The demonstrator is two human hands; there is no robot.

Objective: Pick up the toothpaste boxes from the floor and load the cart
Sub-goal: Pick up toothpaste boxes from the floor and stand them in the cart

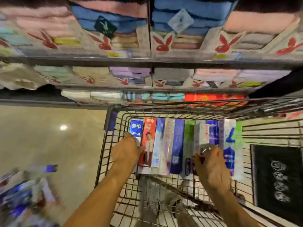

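Note:
A wire shopping cart (105,153) stands in front of me. Several toothpaste boxes lie side by side in a row (177,145) on its floor, blue, red, silver, green and purple. My left hand (127,151) reaches into the cart and lies on the blue-and-white box (136,128) at the row's left end, next to a red box (150,138). My right hand (211,163) has its fingers curled over the near ends of the boxes toward the right of the row. More toothpaste boxes (24,194) lie in a blurred pile on the floor at lower left.
Store shelves (150,61) stacked with folded towels in bunny-logo boxes rise just beyond the cart. Glossy beige floor (49,136) spreads to the cart's left. A black mat with white symbols (277,177) lies on the floor to its right.

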